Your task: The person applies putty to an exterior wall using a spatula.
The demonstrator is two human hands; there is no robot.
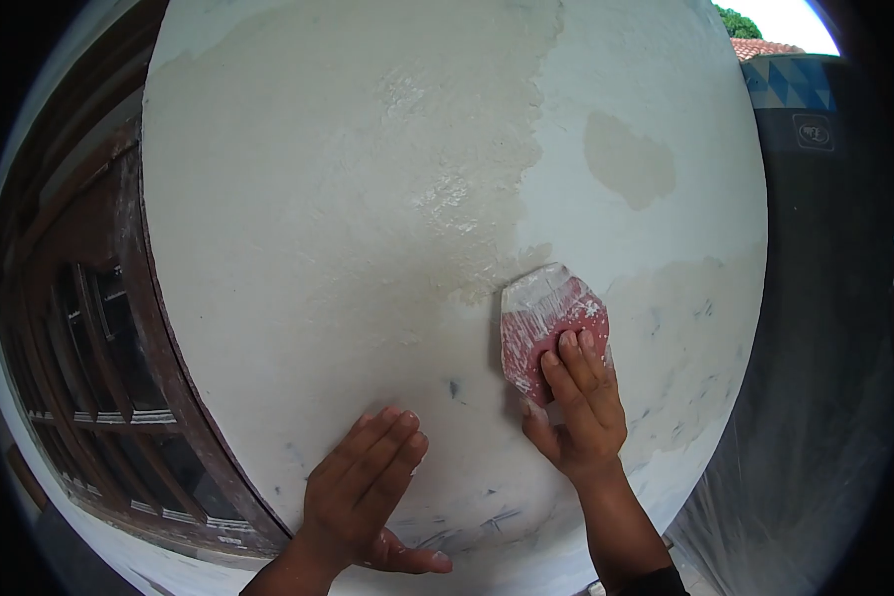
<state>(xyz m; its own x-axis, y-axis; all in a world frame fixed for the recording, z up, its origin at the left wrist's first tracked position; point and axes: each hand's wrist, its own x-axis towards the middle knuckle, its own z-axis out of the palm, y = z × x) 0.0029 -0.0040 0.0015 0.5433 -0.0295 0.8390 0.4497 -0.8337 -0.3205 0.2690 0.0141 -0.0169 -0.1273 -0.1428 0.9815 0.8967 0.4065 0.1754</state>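
Note:
My right hand (579,417) presses a flat red scraper (556,328) against the wall (348,199), fingers on its face and thumb at its lower edge. White paste smears the scraper, most thickly along its top. Lower and to the left, my left hand (366,497) holds nothing; its fingers point up and its thumb sticks out to the right. Whether its palm touches the wall I cannot tell. Damp beige patches cover much of the pale wall, with a separate patch at the upper right and dark marks low down.
A dark brown wooden frame with glass panes (119,348) borders the wall on the left. On the right stands a dark surface (824,268) with a blue and white band on top and clear plastic sheeting (765,497) below. Roof tiles (760,48) show at the top right.

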